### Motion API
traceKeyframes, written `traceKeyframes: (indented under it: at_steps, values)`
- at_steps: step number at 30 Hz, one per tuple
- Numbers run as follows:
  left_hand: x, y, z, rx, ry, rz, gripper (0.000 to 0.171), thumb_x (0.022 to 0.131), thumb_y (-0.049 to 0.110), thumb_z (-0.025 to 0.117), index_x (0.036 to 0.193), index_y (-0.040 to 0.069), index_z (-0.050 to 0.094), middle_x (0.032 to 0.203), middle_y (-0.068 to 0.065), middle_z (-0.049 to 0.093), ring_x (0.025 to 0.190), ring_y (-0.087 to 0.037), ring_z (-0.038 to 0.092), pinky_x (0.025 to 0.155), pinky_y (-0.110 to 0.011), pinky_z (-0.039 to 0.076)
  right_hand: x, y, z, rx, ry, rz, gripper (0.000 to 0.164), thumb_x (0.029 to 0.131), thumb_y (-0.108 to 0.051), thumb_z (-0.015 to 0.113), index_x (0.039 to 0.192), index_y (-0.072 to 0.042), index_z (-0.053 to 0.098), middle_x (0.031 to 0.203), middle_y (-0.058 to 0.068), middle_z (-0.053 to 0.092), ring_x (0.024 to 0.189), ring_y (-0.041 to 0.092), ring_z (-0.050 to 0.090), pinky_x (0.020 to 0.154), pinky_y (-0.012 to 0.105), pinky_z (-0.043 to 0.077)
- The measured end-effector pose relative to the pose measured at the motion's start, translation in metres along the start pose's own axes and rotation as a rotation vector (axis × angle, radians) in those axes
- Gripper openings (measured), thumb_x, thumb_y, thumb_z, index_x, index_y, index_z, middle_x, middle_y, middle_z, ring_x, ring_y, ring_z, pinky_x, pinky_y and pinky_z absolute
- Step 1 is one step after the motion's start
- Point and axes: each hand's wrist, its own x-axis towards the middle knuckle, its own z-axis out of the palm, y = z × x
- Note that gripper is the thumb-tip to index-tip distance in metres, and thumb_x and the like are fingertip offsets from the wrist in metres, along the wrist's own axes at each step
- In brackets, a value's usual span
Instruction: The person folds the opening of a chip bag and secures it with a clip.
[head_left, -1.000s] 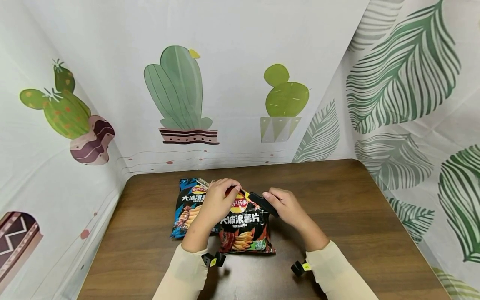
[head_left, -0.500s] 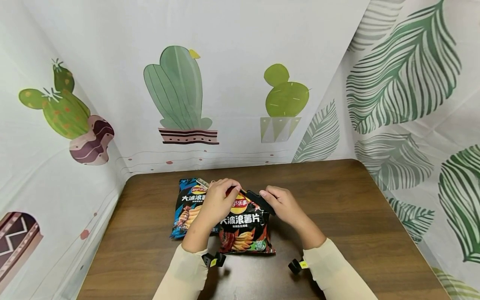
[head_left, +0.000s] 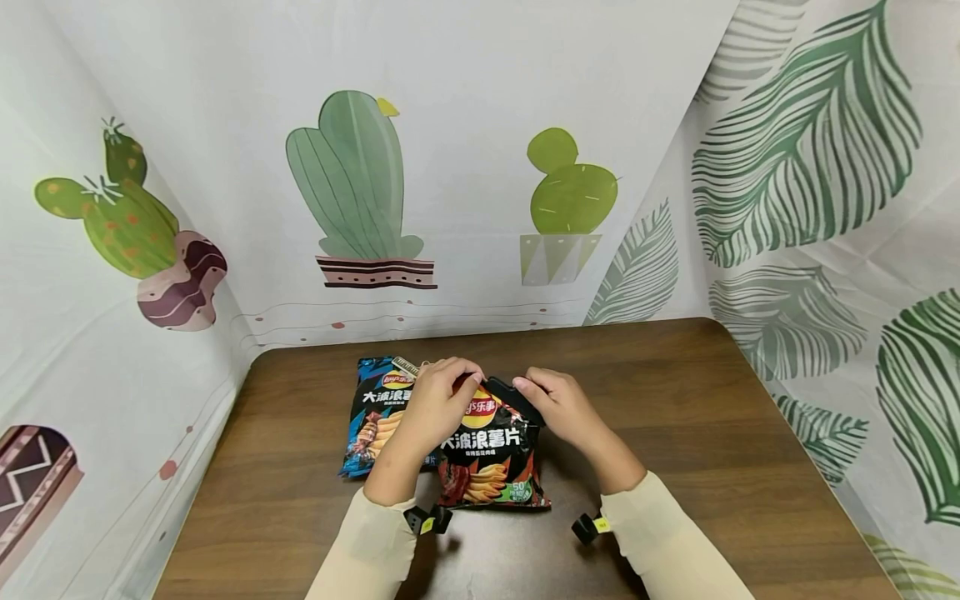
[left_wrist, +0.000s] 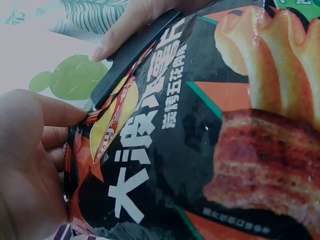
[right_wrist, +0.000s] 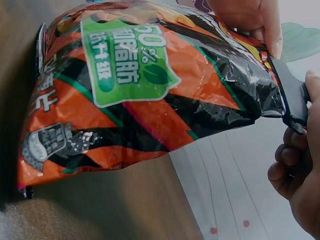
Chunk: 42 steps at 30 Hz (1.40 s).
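Note:
A black and orange bag of potato chips [head_left: 487, 462] stands puffed up on the table, its top edge pointing away from me. My left hand [head_left: 441, 400] pinches the left part of that edge between thumb and fingers. In my right hand [head_left: 564, 408] is a black handheld bag sealer [head_left: 516, 398], gripped with the thumb on top. In the left wrist view the sealer [left_wrist: 125, 65] straddles the bag's edge, its front end close to my left fingertips. The right wrist view shows the sealer [right_wrist: 292, 92] over the top corner of the bag [right_wrist: 165, 95].
A second chip bag [head_left: 375, 412], blue and black, lies to the left, partly behind the first and my left arm. A small strip with a piano-key pattern [head_left: 405, 366] shows at its top. The wooden table [head_left: 660, 383] meets a cactus-print cloth [head_left: 465, 167] at the back.
My right hand has slid the bag sealer leftward along the bag's top edge, closer to my left fingers. The left hand and both bags have stayed in place.

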Motion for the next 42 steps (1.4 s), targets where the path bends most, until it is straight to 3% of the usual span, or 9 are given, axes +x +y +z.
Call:
traceKeyframes:
  at_steps: [7, 14, 19, 32, 38, 42]
  values:
    - [0.000, 0.000, 0.000, 0.005, 0.008, 0.010, 0.017, 0.104, 0.026, 0.058, 0.102, 0.018, 0.073, 0.102, 0.003, 0.073, 0.103, -0.022, 0.066, 0.115, -0.064, 0.030, 0.002, -0.002, 0.002, -0.002, 0.009, -0.006, 0.037, 0.103, -0.025, 0.059, 0.068, -0.019, 0.047, 0.066, -0.009, 0.039, 0.059, 0.005, 0.039, 0.054, 0.022, 0.034]
    - [0.001, -0.001, -0.001, -0.011, 0.020, 0.027, 0.015, 0.103, 0.024, 0.060, 0.103, 0.017, 0.074, 0.100, 0.003, 0.074, 0.093, -0.018, 0.066, 0.099, -0.049, 0.042, 0.004, -0.002, 0.003, 0.002, 0.003, 0.005, 0.037, 0.104, -0.028, 0.057, 0.069, -0.019, 0.047, 0.066, -0.010, 0.038, 0.058, 0.004, 0.039, 0.053, 0.022, 0.034]
    - [0.001, -0.002, 0.000, -0.008, 0.028, 0.034, 0.016, 0.103, 0.024, 0.060, 0.105, 0.016, 0.074, 0.102, 0.001, 0.075, 0.093, -0.018, 0.067, 0.096, -0.045, 0.044, 0.004, -0.003, 0.004, 0.013, 0.008, 0.014, 0.038, 0.104, -0.030, 0.057, 0.069, -0.019, 0.047, 0.065, -0.009, 0.038, 0.058, 0.005, 0.039, 0.053, 0.022, 0.035]
    - [0.001, -0.002, 0.001, -0.009, 0.036, 0.026, 0.017, 0.103, 0.024, 0.060, 0.107, 0.016, 0.075, 0.105, -0.001, 0.076, 0.097, -0.021, 0.069, 0.099, -0.049, 0.045, 0.003, -0.002, 0.010, 0.062, 0.018, 0.081, 0.035, 0.105, -0.030, 0.055, 0.072, -0.018, 0.051, 0.063, -0.008, 0.039, 0.056, 0.006, 0.040, 0.052, 0.023, 0.035]
    - [0.001, -0.003, 0.001, -0.011, 0.032, 0.038, 0.020, 0.102, 0.024, 0.061, 0.112, 0.014, 0.075, 0.109, -0.002, 0.076, 0.103, -0.023, 0.070, 0.105, -0.056, 0.043, 0.002, -0.002, 0.011, 0.113, 0.032, 0.097, 0.032, 0.104, -0.023, 0.058, 0.073, -0.018, 0.053, 0.063, -0.006, 0.042, 0.057, 0.007, 0.041, 0.053, 0.023, 0.036]
    - [0.001, -0.004, 0.001, -0.024, 0.033, 0.041, 0.021, 0.103, 0.023, 0.060, 0.116, 0.015, 0.074, 0.112, -0.001, 0.075, 0.105, -0.023, 0.070, 0.103, -0.053, 0.045, 0.001, -0.002, 0.011, 0.127, 0.042, 0.105, 0.030, 0.102, -0.018, 0.060, 0.073, -0.016, 0.053, 0.064, -0.005, 0.043, 0.057, 0.008, 0.042, 0.055, 0.023, 0.036]
